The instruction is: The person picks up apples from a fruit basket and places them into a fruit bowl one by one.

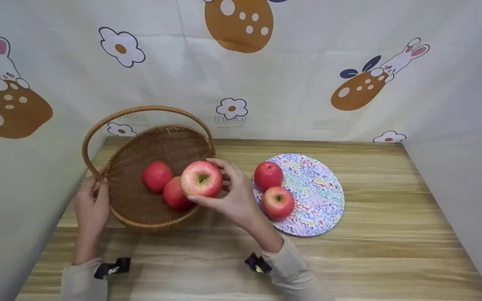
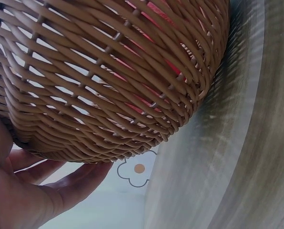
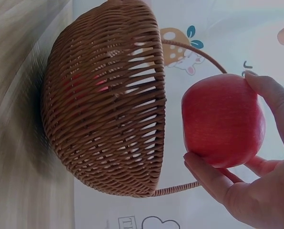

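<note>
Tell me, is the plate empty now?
No, two red apples lie on the left part of the plate.

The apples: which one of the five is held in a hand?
The apple at the basket rim, gripped by the right hand. Two others lie in the basket and two on the plate, untouched.

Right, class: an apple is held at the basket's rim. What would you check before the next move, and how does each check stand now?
1. Right hand grips the held apple securely: ok.
2. Left hand steadies the basket at its rim: ok.
3. Basket sits flat on the table: cannot tell.
4. Two apples in basket stay settled: ok.
5. Plate has bare space beside its two apples: ok.
</note>
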Demonstrator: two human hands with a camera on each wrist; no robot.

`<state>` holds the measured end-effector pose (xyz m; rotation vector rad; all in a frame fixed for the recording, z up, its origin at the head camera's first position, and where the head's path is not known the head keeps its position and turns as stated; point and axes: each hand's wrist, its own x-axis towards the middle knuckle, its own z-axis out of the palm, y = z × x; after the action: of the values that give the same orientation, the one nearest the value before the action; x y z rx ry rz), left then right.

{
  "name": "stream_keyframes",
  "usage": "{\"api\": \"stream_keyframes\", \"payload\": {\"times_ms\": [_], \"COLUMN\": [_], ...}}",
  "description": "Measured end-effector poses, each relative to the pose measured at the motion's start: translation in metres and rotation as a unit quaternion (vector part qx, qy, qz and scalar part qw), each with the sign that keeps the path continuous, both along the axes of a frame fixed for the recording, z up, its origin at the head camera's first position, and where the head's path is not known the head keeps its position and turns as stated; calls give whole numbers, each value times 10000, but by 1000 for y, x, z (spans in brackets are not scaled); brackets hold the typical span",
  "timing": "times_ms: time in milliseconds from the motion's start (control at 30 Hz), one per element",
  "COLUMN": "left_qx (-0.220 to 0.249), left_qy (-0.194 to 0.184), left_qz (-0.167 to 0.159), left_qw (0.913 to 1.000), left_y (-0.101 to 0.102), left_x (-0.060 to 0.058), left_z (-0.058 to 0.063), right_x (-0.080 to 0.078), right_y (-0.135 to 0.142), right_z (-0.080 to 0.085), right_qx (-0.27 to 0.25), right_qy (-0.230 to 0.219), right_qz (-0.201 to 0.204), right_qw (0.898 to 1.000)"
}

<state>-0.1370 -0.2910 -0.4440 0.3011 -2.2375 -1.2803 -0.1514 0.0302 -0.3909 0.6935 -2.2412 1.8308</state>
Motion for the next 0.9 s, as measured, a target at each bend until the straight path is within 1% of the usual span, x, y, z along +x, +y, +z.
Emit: {"api": "stream_keyframes", "payload": {"times_ms": [333, 500, 600, 733, 900], "left_qx": [67, 72, 55, 61, 71], "left_qy": [86, -9, -34, 13, 120], "left_qz": [61, -61, -118, -98, -78], "left_qw": [9999, 10000, 9999, 9999, 9999], "left_y": [-1, -1, -1, 0, 1], "left_x": [-1, 0, 0, 0, -1], "left_z": [-1, 0, 1, 0, -1], "right_x": [-3, -4, -5, -6, -7], "right_y": [4, 6, 8, 11, 14], "right_z": [2, 2, 3, 3, 4], "right_qx": [-15, -49, -30, 57, 13], "right_qy": [-205, -206, -288, -359, -445], "right_qz": [-63, -80, -137, -229, -284], "right_qw": [9998, 9997, 9995, 9991, 9986]}}
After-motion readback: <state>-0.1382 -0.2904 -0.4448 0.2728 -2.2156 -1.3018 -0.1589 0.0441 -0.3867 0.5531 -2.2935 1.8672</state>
